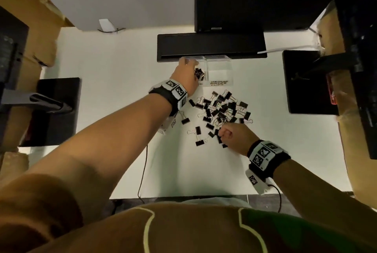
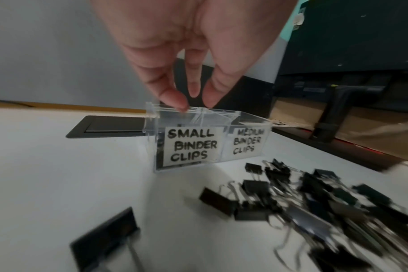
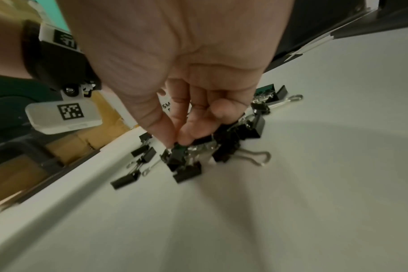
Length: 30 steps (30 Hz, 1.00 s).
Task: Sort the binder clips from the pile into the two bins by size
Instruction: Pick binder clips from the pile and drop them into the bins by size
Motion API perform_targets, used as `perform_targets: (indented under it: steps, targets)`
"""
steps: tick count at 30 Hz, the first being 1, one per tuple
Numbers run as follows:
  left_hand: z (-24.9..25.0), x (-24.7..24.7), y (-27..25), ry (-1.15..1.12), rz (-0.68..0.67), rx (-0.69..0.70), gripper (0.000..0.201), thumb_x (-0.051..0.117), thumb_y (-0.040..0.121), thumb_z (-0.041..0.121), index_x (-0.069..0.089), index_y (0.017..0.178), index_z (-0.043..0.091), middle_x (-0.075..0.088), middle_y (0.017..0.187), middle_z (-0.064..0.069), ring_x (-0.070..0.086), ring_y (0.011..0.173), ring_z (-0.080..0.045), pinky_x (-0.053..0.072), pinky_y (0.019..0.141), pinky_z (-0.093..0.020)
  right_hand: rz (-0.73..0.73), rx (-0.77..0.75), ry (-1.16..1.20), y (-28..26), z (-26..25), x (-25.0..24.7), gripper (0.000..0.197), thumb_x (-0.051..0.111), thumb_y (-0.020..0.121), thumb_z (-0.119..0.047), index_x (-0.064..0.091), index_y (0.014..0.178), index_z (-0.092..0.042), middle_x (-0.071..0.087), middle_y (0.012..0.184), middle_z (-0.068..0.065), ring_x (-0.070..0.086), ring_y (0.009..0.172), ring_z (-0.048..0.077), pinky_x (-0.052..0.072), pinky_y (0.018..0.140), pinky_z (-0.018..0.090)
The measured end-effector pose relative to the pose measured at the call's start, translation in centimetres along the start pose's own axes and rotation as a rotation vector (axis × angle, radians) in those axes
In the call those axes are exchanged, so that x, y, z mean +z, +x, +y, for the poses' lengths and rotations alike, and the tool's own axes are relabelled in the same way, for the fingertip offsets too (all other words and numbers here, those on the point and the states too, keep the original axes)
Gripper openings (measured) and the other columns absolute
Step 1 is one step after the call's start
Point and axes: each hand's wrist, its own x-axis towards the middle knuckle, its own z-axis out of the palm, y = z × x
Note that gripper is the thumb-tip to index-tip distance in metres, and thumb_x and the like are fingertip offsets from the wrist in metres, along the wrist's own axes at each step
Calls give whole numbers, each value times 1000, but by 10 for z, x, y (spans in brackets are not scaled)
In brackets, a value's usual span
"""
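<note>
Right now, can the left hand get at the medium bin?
Probably yes. The left hand hovers over the small bin, and the medium bin stands right beside it, its top open and nothing in between.

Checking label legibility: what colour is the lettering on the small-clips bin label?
Black handwritten capitals on a white label, clearest in the left wrist view.

Office-type setup: white table (image 1: 114,81) with black cable hatch (image 1: 211,47), monitor (image 1: 255,10) past left grip (image 1: 184,75), cardboard boxes (image 1: 34,34) off sides.
</note>
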Motion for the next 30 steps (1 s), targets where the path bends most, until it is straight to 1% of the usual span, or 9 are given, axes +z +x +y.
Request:
perform_targets:
  steps: [2,5,8,11,14,17,21,25,30]
  targets:
    - [1,7,-16,8,29,75,41,55,86,8,47,126,12,38,132,-13,55,106,-26,50,95,-35,-17,23,-77,-6,3,6,13,55,84,-14,63,94,-18,55,78,-11,54,74,11,40,64,21]
    - [3,26,-51,-15,-89,149,25,57,88,10,55,113,14,44,123,-6,58,95,-16,51,88,-24,19,31,-120,-8,3,13,11,57,85,-17,61,95,-18,51,80,-11,52,78,13,40,69,25]
    - [1,52,-84,36,-258,240,15,58,87,13,61,102,15,49,108,-4,55,85,-15,53,85,-32,50,14,-59,-5,-6,16,10,63,84,-21,61,92,-15,47,76,-12,51,76,14,45,71,29]
    - [-6,72,-103,61,-320,280,18,61,85,15,61,103,12,52,106,-7,53,84,-17,51,81,-35,86,7,20,0,-11,12,8,63,83,-18,63,90,-14,57,83,-4,56,78,18,51,76,36]
    - [-12,87,-112,84,-264,269,23,62,85,20,57,107,11,51,108,-7,54,87,-20,51,78,-35,163,36,68,2,-4,5,8,58,82,-11,63,84,-17,65,82,1,61,78,19,54,76,36]
    - [-13,95,-116,113,-213,267,25,60,87,21,55,107,8,52,111,-10,54,97,-25,47,77,-35,186,47,71,-5,2,5,12,55,80,-8,64,82,-16,67,84,3,62,80,18,53,76,30]
    - [-13,99,-119,152,-164,285,21,53,89,15,54,108,6,54,112,-11,54,101,-28,48,78,-37,53,-58,-56,-17,-1,23,16,61,84,-12,64,99,-14,56,97,-2,52,87,11,41,76,21]
    - [-16,93,-119,134,-152,261,23,52,86,15,54,107,7,54,110,-11,52,101,-28,45,77,-35,49,-56,-150,-17,-3,40,28,61,86,-21,58,113,-13,50,115,5,49,106,20,44,87,31]
    - [-16,82,-116,-102,-69,82,23,51,88,17,57,109,10,45,107,-9,52,85,-23,46,76,-29,69,-84,-163,-17,-8,45,20,54,88,-15,57,106,-7,54,108,9,53,99,24,45,81,31]
